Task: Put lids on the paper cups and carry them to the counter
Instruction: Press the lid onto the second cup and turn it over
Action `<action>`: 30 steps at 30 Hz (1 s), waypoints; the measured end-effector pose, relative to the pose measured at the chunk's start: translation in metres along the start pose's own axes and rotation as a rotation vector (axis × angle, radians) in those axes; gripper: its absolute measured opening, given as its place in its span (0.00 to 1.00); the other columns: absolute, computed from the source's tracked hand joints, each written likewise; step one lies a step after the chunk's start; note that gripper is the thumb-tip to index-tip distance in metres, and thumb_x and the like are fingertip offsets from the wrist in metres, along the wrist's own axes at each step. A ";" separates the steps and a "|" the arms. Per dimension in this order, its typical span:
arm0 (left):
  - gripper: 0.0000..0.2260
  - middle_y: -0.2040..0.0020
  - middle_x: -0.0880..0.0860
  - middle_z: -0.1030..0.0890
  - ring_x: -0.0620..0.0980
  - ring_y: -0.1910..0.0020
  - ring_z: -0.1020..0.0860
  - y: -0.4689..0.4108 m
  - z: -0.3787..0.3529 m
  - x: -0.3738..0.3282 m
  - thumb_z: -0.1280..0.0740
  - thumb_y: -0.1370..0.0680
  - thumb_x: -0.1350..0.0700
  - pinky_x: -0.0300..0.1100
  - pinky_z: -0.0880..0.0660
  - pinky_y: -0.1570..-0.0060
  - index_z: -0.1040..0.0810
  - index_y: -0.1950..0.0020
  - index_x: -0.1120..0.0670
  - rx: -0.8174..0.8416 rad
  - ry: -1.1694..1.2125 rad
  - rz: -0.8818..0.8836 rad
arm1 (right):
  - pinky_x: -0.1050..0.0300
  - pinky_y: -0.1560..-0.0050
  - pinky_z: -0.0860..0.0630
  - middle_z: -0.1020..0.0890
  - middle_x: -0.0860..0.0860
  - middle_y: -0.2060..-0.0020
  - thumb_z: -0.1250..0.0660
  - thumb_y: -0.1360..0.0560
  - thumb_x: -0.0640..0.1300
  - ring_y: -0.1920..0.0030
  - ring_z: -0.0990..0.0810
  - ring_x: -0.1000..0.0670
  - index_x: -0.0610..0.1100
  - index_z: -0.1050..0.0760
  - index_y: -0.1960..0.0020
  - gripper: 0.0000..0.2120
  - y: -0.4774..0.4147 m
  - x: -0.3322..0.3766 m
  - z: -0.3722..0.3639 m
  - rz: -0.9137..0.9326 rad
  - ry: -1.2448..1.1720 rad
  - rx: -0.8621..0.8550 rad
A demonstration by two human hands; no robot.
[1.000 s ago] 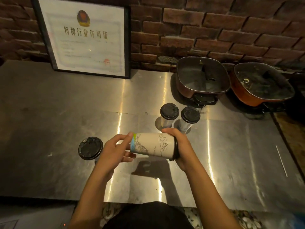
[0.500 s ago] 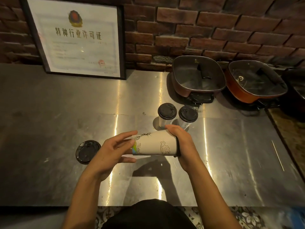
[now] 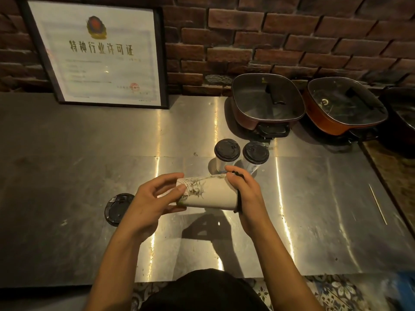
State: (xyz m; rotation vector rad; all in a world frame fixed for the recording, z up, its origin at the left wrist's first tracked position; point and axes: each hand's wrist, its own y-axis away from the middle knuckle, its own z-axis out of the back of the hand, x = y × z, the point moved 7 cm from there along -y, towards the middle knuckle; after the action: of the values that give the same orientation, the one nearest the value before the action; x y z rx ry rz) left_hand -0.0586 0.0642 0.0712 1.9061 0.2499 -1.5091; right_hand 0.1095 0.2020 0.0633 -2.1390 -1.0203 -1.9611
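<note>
A white paper cup (image 3: 213, 194) with a dark ink drawing lies sideways in the air above the steel table. My left hand (image 3: 152, 203) grips its base end. My right hand (image 3: 244, 191) is wrapped around its mouth end, where a black lid sits under my palm. Two more lidded cups stand upright just behind: one (image 3: 226, 153) on the left, the other (image 3: 255, 154) touching it on the right. Another cup with a black lid (image 3: 116, 208) stands to the left of my left hand, partly hidden by it.
The steel table (image 3: 67, 176) runs up to a brick wall. A framed certificate (image 3: 98, 55) leans at the back left. Two lidded electric pans (image 3: 267, 104) (image 3: 345, 106) sit at the back right. A thin stick (image 3: 378, 204) lies at the right.
The cup has been rotated in my hands: the blue-green print has turned away and the ink drawing now faces up. My left fingers shifted along its base end.
</note>
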 end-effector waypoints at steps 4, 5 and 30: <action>0.13 0.46 0.50 0.13 0.50 0.47 0.14 0.000 0.000 -0.004 0.29 0.24 0.61 0.43 0.16 0.55 0.17 0.40 0.52 0.026 -0.002 -0.053 | 0.63 0.70 0.25 0.18 0.44 0.43 0.32 0.30 0.54 0.47 0.18 0.45 0.51 0.18 0.43 0.18 -0.001 0.001 0.001 -0.018 -0.038 -0.018; 0.13 0.46 0.51 0.14 0.50 0.48 0.14 -0.002 0.000 -0.003 0.30 0.23 0.59 0.43 0.16 0.56 0.17 0.40 0.51 0.013 0.004 -0.037 | 0.62 0.69 0.24 0.17 0.45 0.44 0.32 0.30 0.54 0.47 0.18 0.45 0.51 0.18 0.43 0.17 -0.001 0.001 0.001 -0.009 -0.039 -0.021; 0.13 0.46 0.51 0.14 0.53 0.44 0.16 -0.004 0.002 0.001 0.30 0.23 0.60 0.43 0.16 0.50 0.17 0.40 0.50 0.017 0.039 0.012 | 0.61 0.67 0.22 0.19 0.46 0.45 0.32 0.30 0.55 0.46 0.17 0.44 0.50 0.20 0.40 0.20 -0.004 0.002 -0.003 -0.003 -0.004 -0.019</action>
State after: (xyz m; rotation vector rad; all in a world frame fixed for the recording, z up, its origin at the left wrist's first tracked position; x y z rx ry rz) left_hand -0.0625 0.0656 0.0688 1.9483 0.2432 -1.4716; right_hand 0.1052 0.2050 0.0645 -2.1530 -1.0109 -1.9763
